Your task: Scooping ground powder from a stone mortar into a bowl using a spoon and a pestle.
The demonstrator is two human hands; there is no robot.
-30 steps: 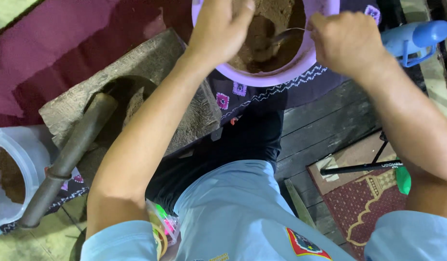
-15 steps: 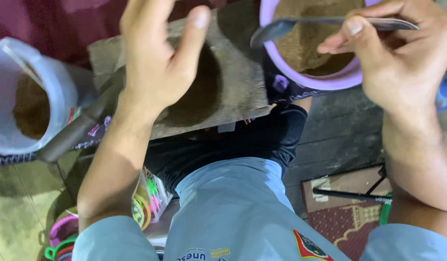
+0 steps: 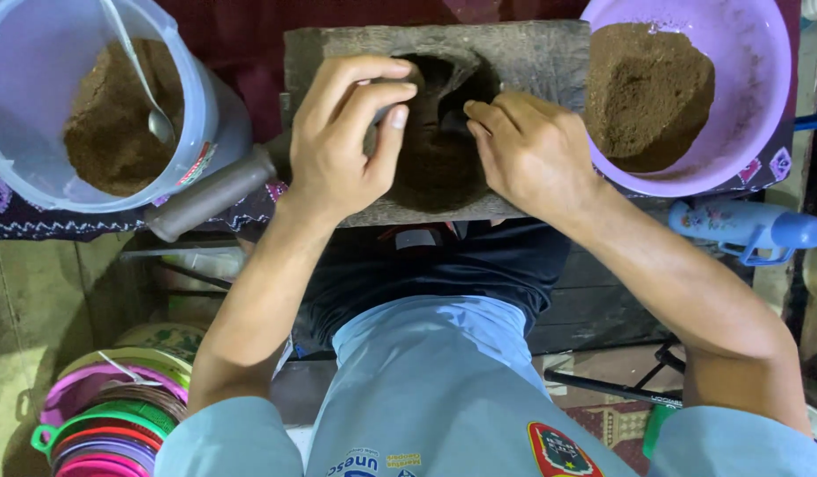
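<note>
A grey stone mortar block (image 3: 532, 53) lies in front of me with a dark hollow (image 3: 435, 172) lined with brown powder. My left hand (image 3: 347, 132) is curled around the upper end of a grey pestle (image 3: 214, 194), which slants down to the left off the block. My right hand (image 3: 532, 155) rests on the hollow's right edge, fingers pinched on a dark spoon (image 3: 453, 119) that dips into the hollow; most of the spoon is hidden. A purple bowl (image 3: 753, 71) of brown powder (image 3: 647, 88) stands just right of the block.
A clear plastic bucket (image 3: 205, 124) at the left holds brown powder (image 3: 108, 124) and a metal spoon (image 3: 148, 88). A blue plastic bottle (image 3: 753, 230) lies below the purple bowl. Coloured plastic baskets (image 3: 99, 424) are stacked at the lower left. My knees are under the block.
My view has shifted so the block is centred. My right hand has carried the spoon from the purple bowl to the hollow. My left hand came down from the air onto the pestle.
</note>
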